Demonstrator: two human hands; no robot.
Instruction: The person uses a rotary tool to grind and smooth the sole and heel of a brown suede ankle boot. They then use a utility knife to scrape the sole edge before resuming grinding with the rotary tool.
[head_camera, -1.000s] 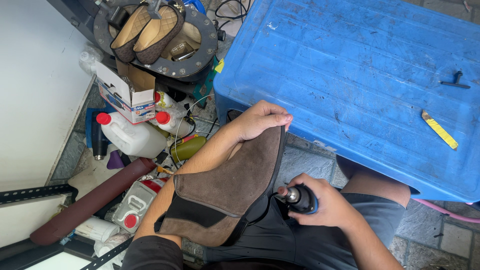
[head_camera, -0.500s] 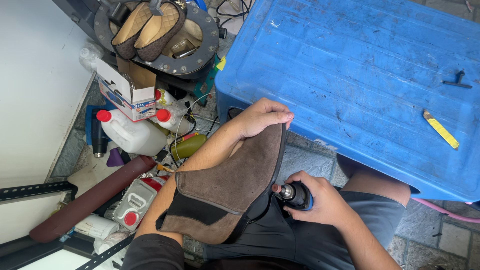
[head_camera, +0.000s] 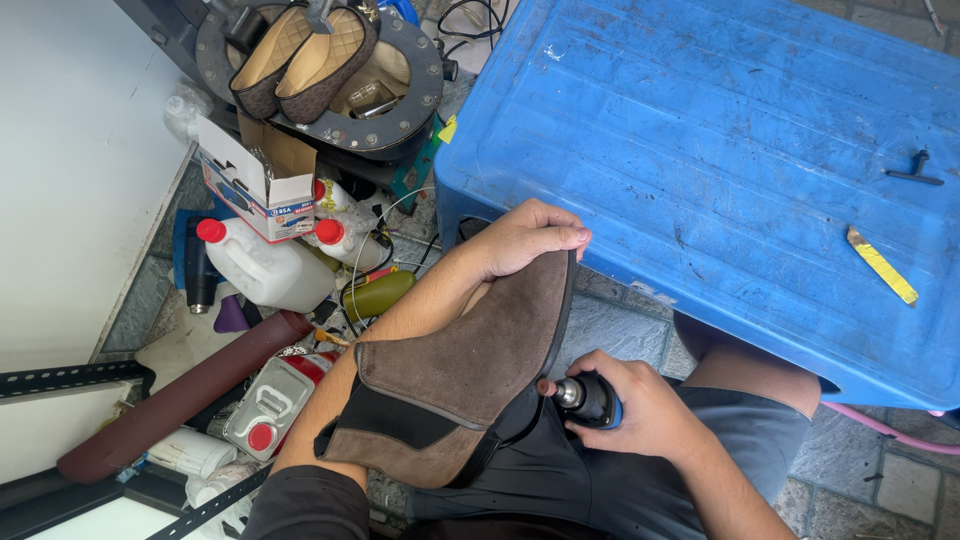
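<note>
Cluttered stone paving beside a blue plastic crate (head_camera: 740, 170) frames a seated person working a brown suede ankle boot (head_camera: 460, 370) across the lap. Left hand (head_camera: 525, 238) curls closed over the boot's toe; right hand (head_camera: 640, 410) is wrapped tight around a small rotary tool (head_camera: 580, 397), its tip at the sole edge. A slip of that tip could scar the suede, and the boot, braced only by one hand, could twist.

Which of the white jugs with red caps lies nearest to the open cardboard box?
The larger white jug, lying just below the cardboard box; the smaller jug sits to its right.
</note>
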